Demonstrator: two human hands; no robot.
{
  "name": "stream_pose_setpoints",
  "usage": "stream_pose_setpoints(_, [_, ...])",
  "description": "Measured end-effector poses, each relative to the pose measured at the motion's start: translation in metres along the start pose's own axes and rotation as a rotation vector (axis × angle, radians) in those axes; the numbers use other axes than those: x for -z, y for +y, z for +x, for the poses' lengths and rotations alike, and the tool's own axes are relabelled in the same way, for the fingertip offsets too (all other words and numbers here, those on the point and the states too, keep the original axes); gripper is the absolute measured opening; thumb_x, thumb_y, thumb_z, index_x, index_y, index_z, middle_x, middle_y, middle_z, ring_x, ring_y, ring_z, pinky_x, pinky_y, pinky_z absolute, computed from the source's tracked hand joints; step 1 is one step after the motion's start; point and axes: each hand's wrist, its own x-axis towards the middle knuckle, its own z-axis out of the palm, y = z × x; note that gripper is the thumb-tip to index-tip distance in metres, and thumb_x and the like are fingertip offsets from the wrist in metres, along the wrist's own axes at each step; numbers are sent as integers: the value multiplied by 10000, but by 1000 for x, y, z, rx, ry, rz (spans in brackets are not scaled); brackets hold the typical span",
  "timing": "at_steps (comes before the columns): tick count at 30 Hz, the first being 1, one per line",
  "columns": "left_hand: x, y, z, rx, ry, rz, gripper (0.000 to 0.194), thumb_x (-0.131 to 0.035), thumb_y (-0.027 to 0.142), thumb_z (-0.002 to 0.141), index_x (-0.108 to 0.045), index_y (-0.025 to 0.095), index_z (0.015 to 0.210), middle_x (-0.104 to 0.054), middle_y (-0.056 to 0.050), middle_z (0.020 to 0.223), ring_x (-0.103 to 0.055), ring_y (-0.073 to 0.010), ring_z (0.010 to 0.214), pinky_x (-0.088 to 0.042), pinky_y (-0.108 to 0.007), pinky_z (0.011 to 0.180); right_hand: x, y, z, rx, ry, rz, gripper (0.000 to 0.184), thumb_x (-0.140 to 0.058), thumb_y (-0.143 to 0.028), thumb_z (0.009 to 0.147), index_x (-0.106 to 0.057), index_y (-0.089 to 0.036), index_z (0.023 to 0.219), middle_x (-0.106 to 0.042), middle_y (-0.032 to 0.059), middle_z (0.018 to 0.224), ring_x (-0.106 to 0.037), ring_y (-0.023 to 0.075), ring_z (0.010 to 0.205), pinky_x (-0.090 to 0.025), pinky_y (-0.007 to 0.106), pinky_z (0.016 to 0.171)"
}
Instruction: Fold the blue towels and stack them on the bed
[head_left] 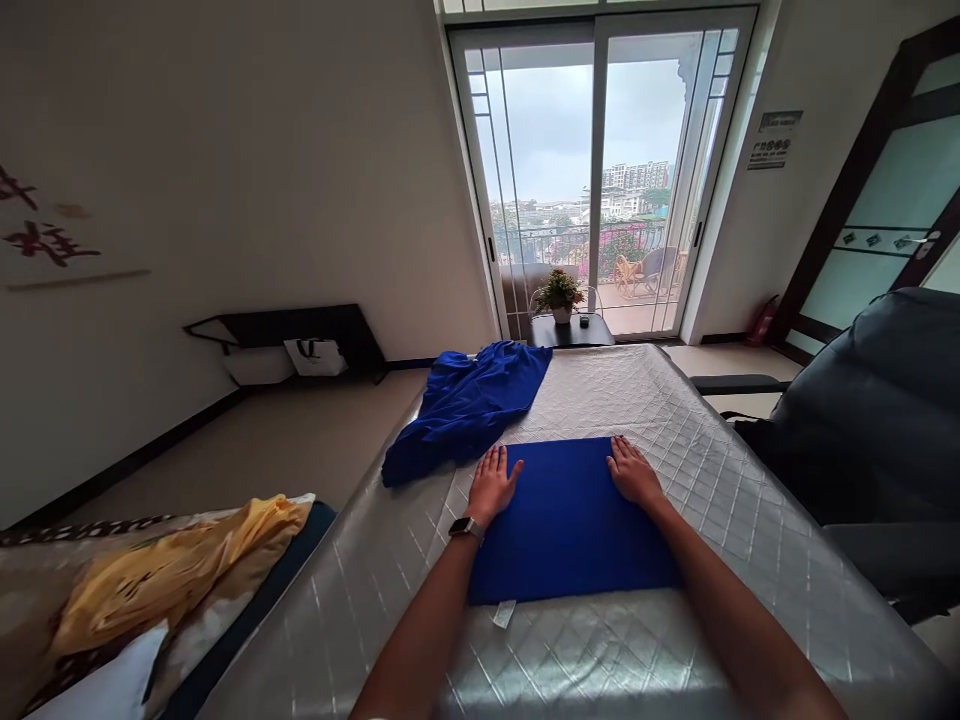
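Observation:
A blue cloth point(570, 530), folded into a flat rectangle, lies on the quilted silver-grey table cover point(607, 390). My left hand point(493, 484) rests flat on its far left corner, fingers stretched out and thumb apart. On the far right corner lies my right hand point(632, 470), also flat with its fingers extended. A white label point(504, 613) sticks out from the cloth's near edge, towards the left. Beyond my left hand, a crumpled blue cloth point(472, 400) is heaped along the far left side of the cover and reaches close to the folded one.
A dark padded chair point(870, 410) stands at the right edge. To the lower left is bedding with a yellow cloth point(180, 570). A small black table point(571, 331) with a potted plant point(560, 294) stands beyond, before a sliding glass door point(598, 180).

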Motion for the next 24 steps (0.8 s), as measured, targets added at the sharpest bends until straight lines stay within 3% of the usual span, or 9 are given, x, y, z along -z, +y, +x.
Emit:
stream_pose_setpoints(6, [3,2,5,16,-35,7,886,-75,681,991,-325,74,1586,-281,-180,1663,-248,-284,1554,-207,-454,1269,12,-10,-6,6,26,-15,652,-223,-367,1036,-302,-51,1602,-264,127,1675,-194,208,1562,-152,391,1264])
stream_pose_setpoints(11, [15,12,-6,-8,20,-16,887,-39,642,1005,-310,21,1577,-282,-229,1652,-245,-313,1552,-216,-491,1264,16,-18,-42,68,120,-42,629,-197,-342,1048,-286,-79,1612,-223,101,1689,-129,183,1574,-80,391,1277])
stream_pose_setpoints(14, [15,47,-23,-123,62,-52,853,-47,619,1017,-301,34,1584,-270,-204,1665,-218,-294,1562,-200,-473,1274,7,-18,-68,58,126,-49,645,-185,-392,1062,-300,-61,1604,-246,120,1679,-170,202,1567,-138,396,1270])
stream_pose_setpoints(20, [-7,160,-59,-436,50,-126,710,-164,550,1050,-348,121,1584,-349,-126,1652,-261,-219,1553,-245,-405,1273,-7,-15,-88,-23,2,-65,645,-241,-363,1050,-279,-33,1603,-229,159,1678,-187,236,1564,-181,423,1258])
stream_pose_setpoints(22, [-15,180,-66,-487,34,-150,694,-157,535,1053,-353,134,1584,-357,-112,1649,-255,-217,1555,-238,-418,1276,-6,-15,-88,0,-5,-63,627,-249,-320,1040,-284,-55,1607,-222,148,1682,-171,227,1567,-180,419,1258])
stream_pose_setpoints(24, [-19,185,-69,-490,21,-167,701,-133,536,1052,-364,137,1580,-367,-108,1644,-258,-222,1554,-228,-432,1278,-4,-15,-87,3,-3,-62,630,-243,-322,1040,-283,-50,1607,-216,146,1683,-166,221,1569,-169,405,1261])
